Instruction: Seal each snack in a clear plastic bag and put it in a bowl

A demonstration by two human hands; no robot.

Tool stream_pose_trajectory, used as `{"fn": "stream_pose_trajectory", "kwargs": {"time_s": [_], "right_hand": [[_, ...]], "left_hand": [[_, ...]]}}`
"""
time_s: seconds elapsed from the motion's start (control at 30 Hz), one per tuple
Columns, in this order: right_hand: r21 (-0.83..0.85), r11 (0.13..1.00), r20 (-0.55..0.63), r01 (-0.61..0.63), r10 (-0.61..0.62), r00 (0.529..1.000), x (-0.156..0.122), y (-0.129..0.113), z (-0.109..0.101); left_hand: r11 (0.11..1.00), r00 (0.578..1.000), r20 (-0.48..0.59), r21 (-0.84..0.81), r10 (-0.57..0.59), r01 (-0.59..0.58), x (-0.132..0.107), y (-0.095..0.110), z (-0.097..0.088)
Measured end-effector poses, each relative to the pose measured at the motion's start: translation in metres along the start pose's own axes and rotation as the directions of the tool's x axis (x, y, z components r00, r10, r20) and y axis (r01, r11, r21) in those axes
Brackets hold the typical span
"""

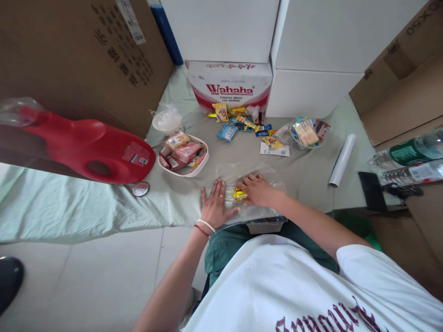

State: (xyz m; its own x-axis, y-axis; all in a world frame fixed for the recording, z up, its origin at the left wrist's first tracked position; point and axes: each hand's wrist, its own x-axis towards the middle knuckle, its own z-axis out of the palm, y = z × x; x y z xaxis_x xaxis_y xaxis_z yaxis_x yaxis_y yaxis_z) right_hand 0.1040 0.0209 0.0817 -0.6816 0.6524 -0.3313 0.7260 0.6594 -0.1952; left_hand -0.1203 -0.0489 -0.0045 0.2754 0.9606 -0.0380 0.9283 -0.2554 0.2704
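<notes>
A clear plastic bag (254, 171) lies flat near the table's front edge. My left hand (215, 203) rests flat on its left side, fingers stretched out. On the bag, my right hand (258, 189) has its fingers curved over a small yellow snack packet (238, 193), touching its right end. Part of the packet is hidden under those fingers. Whether the packet is inside the bag or on top of it, I cannot tell.
A white basket of snacks (204, 167) stands left, beside a red jug (104, 147). Loose snack packets (227, 132) lie before the Wahaha carton (231, 85). At right are a snack bowl (307, 133), a paper roll (342, 161) and plastic bottles (408, 152).
</notes>
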Motion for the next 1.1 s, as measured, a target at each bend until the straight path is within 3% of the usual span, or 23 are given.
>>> {"fn": "stream_pose_trajectory", "kwargs": {"time_s": [0.1, 0.17, 0.3, 0.4, 0.47, 0.6, 0.7, 0.77, 0.83, 0.93, 1.03, 1.1], "right_hand": [[0.119, 0.993, -0.145, 0.026, -0.008, 0.989, -0.024, 0.014, 0.0], [0.207, 0.971, -0.293, 0.117, -0.052, 0.955, -0.052, 0.024, 0.009], [0.226, 0.92, -0.49, 0.32, -0.176, 0.854, -0.111, 0.032, 0.056], [0.156, 0.955, -0.538, 0.253, -0.132, 0.832, -0.134, 0.026, 0.094], [0.193, 0.963, -0.576, 0.19, -0.046, 0.816, -0.137, 0.023, 0.106], [0.414, 0.89, -0.601, 0.194, 0.107, 0.792, -0.123, 0.032, 0.088], [0.602, 0.782, -0.509, 0.161, 0.22, 0.832, -0.105, 0.05, 0.064], [0.711, 0.698, -0.404, 0.086, 0.305, 0.862, -0.09, 0.064, 0.057], [0.773, 0.633, -0.294, -0.028, 0.398, 0.869, -0.076, 0.076, 0.058], [0.76, 0.611, -0.14, -0.222, 0.487, 0.862, -0.065, 0.092, 0.065], [0.629, 0.7, -0.092, -0.338, 0.499, 0.862, -0.067, 0.106, 0.059], [0.509, 0.777, -0.182, -0.37, 0.517, 0.836, -0.067, 0.115, 0.045]], "left_hand": [[0.994, 0.996, -0.084, -0.101, 0.027, -0.036, -0.009, -0.013, -0.001], [0.979, 0.983, -0.151, -0.161, 0.1, -0.125, -0.017, -0.025, -0.002], [0.944, 0.959, -0.182, -0.212, 0.218, -0.255, -0.032, -0.046, -0.003], [0.941, 0.966, -0.095, -0.222, 0.24, -0.256, -0.041, -0.049, -0.008], [0.94, 0.965, -0.046, -0.218, 0.257, -0.261, -0.047, -0.045, -0.013], [0.941, 0.968, -0.075, -0.227, 0.241, -0.252, -0.053, -0.035, -0.016], [0.938, 0.975, -0.207, -0.315, 0.083, -0.147, -0.041, -0.033, -0.009], [0.91, 0.956, -0.285, -0.412, -0.074, -0.053, -0.024, -0.034, -0.001], [0.868, 0.909, -0.333, -0.493, -0.253, 0.061, -0.004, -0.034, 0.006], [0.814, 0.775, -0.403, -0.531, -0.487, 0.235, 0.015, -0.033, 0.009], [0.806, 0.632, -0.522, -0.497, -0.573, 0.321, 0.01, -0.026, -0.002], [0.844, 0.52, -0.665, -0.419, -0.537, 0.335, -0.006, -0.013, -0.014]]}}
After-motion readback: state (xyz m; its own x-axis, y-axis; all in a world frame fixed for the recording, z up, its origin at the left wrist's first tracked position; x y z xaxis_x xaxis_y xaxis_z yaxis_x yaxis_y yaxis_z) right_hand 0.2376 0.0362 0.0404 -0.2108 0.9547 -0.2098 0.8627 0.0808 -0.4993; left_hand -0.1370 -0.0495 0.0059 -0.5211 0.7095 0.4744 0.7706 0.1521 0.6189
